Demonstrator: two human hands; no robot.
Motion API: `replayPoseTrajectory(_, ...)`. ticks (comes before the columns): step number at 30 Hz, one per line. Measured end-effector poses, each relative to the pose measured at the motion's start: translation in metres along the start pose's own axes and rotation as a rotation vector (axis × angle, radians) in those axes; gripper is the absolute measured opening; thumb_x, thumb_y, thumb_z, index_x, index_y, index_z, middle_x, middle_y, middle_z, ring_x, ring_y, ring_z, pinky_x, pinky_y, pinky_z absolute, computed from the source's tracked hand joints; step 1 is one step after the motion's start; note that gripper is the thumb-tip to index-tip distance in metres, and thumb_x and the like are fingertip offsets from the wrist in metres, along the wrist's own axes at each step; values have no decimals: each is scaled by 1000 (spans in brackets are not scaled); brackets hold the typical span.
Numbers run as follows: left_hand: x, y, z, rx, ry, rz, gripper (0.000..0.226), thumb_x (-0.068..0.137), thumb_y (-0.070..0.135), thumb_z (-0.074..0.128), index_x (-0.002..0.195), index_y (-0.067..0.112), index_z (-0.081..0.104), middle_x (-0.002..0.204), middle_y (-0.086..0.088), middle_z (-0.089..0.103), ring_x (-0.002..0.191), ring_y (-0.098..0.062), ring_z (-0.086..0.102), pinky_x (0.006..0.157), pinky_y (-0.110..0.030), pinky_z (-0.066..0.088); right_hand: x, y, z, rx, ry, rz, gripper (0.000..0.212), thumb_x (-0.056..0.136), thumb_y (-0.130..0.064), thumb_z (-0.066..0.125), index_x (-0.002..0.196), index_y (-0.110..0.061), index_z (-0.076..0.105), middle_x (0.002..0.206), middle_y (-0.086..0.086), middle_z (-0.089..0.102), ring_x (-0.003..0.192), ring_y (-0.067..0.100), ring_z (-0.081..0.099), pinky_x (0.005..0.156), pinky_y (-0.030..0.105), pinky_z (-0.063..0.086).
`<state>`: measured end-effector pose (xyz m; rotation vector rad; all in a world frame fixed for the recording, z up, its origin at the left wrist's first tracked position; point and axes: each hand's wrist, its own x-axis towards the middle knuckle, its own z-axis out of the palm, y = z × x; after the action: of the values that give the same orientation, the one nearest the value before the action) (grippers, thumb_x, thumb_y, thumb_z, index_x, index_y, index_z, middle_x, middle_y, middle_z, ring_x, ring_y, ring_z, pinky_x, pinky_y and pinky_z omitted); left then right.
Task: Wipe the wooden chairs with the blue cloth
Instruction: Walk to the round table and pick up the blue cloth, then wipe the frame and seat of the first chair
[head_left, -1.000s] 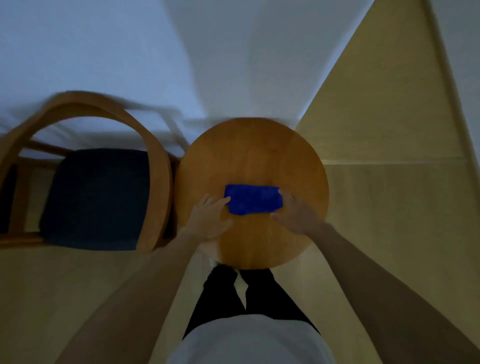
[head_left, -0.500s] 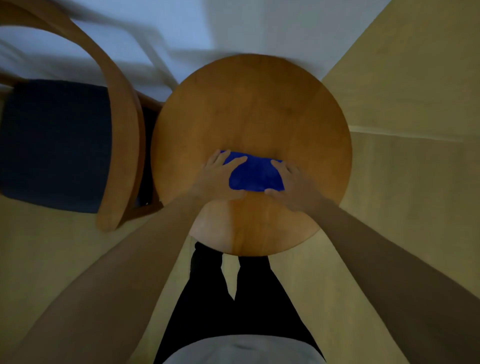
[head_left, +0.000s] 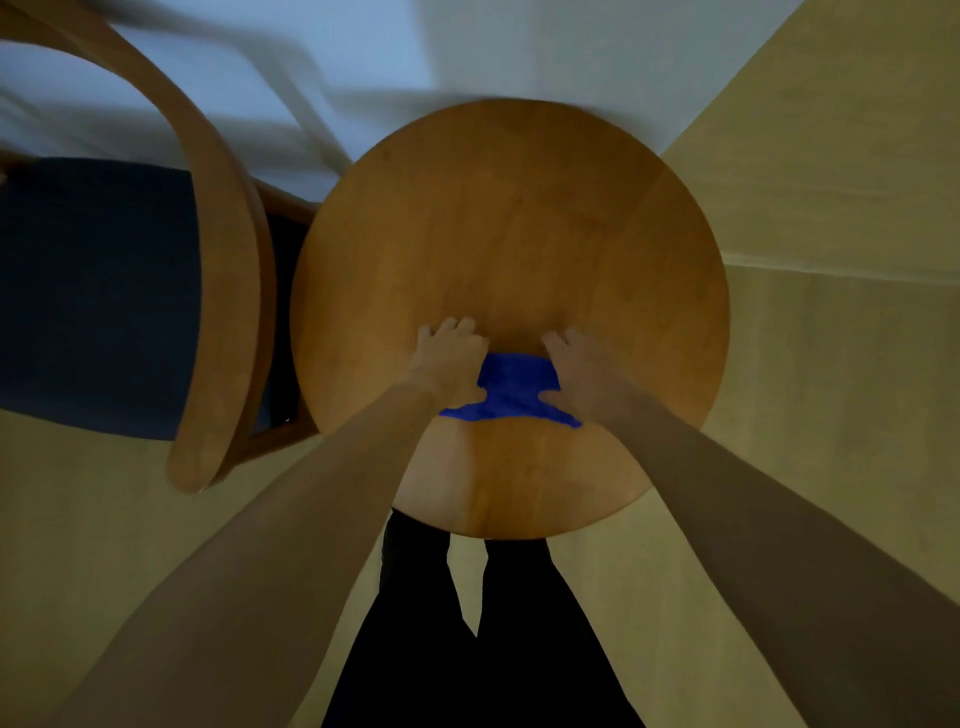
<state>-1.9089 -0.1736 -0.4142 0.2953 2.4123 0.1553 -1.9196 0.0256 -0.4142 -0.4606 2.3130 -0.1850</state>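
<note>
At frame centre, on the round wooden stool, I see my left hand and right hand pinching the blue cloth by its ends; I judge it soft, light, best gripped bunched.

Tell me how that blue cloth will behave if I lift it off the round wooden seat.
The blue cloth will probably go floppy: it already bunches between both hands, its corners trailing. It looks light, and likely slides easily on the smooth round wooden seat.
</note>
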Motion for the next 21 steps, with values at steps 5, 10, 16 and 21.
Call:
replayPoseTrajectory(5, -26, 4, -25, -128, -91, 84, 37, 85, 30, 67, 113, 14, 49, 112, -6, 50, 91, -22, 53, 80, -41, 51, -18, -10, -28, -93, -19, -98, 41, 88, -35, 70, 119, -19, 46, 117, 2, 43, 102, 21, 47, 76, 29, 35)
replayPoseTrajectory(10, -40, -4, -80, -122, 25, 72, 30, 90, 26, 62, 103, 17, 37, 94, -7, 60, 73, -24, 58, 65, -39, 51, -23, -24, -84, 2, 41, -92, 34, 95, -20, 61, 117, -18, 36, 100, 6, 59, 79, 21, 61, 69, 41, 56)
replayPoseTrajectory(16, -74, -13, -145, -67, 114, 59, 23, 92, 23, 59, 112, 13, 51, 102, -6, 63, 87, -23, 61, 81, -40, 53, -43, -44, -140, -5, 114, -184, 29, 99, -23, 57, 125, -18, 44, 110, 0, 54, 97, 21, 56, 74, 32, 41)
replayPoseTrajectory(21, -125, -30, -212, -60, 230, 43, 17, 93, 21, 58, 106, 14, 51, 98, -4, 62, 85, -21, 59, 73, -31, 45, -70, -84, -211, -56, 248, -289, 29, 98, -21, 58, 125, -14, 48, 116, 7, 58, 102, 24, 57, 75, 32, 44)
